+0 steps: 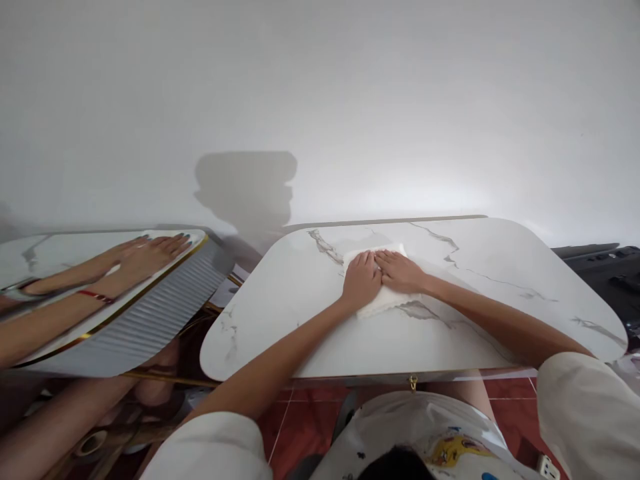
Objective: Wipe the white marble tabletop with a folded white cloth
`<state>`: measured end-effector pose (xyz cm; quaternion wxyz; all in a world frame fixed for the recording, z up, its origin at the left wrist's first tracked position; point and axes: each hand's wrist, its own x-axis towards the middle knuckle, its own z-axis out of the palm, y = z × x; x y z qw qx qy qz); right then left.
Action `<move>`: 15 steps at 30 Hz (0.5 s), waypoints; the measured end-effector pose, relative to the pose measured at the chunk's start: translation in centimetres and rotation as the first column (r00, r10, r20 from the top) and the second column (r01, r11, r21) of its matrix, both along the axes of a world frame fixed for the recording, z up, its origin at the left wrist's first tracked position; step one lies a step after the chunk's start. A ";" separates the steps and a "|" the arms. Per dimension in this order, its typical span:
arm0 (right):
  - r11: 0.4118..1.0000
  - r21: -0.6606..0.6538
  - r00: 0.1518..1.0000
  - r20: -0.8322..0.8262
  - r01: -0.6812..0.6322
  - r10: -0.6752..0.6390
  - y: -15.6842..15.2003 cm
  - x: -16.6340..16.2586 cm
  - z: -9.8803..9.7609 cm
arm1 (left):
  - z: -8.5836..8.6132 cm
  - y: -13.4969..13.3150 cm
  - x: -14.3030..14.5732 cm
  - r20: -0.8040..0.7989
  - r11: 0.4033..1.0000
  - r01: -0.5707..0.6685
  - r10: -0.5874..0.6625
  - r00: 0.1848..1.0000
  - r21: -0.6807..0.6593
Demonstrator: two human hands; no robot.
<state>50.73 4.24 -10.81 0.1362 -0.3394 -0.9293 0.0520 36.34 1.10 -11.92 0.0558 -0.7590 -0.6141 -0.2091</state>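
Observation:
A thin white wipe (375,308), of cloth or paper, lies flat near the middle of a white marble-patterned table (280,300). My left hand (362,281) rests palm down on the wipe with its fingers stretched forward. Beside it, my right hand (401,272) also lies flat on the wipe, its fingers angled left so that the two hands touch. Parts of the wipe under both palms are hidden. Neither hand appears to grasp it.
A second marble-patterned table with a gold trim (145,283) stands to the left, where another person's hands (150,257) lie on top. A pale wall (380,120) rises behind the tables. Black equipment (605,273) sits at the right. Red tiles (310,420) cover the floor.

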 end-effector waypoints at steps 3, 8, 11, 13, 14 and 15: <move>1.000 -0.005 1.000 0.021 0.004 -0.004 3.7 -1.9 0.2 | 0.1 3.7 -1.5 -0.004 1.000 0.004 -0.004 1.000 0.018; 0.992 0.082 0.995 -0.042 0.096 -0.093 7.6 -4.6 0.1 | 0.3 8.8 -4.1 0.024 0.999 0.033 -0.033 0.999 -0.001; 0.990 0.101 0.994 -0.051 0.102 -0.097 9.3 -5.6 0.0 | 0.4 10.9 -5.2 0.018 0.998 0.065 -0.065 0.998 0.010; 0.991 0.088 0.994 -0.053 0.104 -0.099 10.5 -6.0 0.0 | 0.4 12.0 -5.6 0.009 0.998 0.067 -0.068 0.998 0.020; 0.991 0.080 0.994 -0.053 0.104 -0.100 11.1 -6.1 0.0 | 0.4 12.5 -5.7 0.004 0.998 0.067 -0.067 0.998 0.021; 0.992 0.072 0.993 -0.052 0.106 -0.103 11.8 -6.3 0.0 | 0.4 13.1 -5.7 -0.003 0.998 0.065 -0.065 0.998 0.020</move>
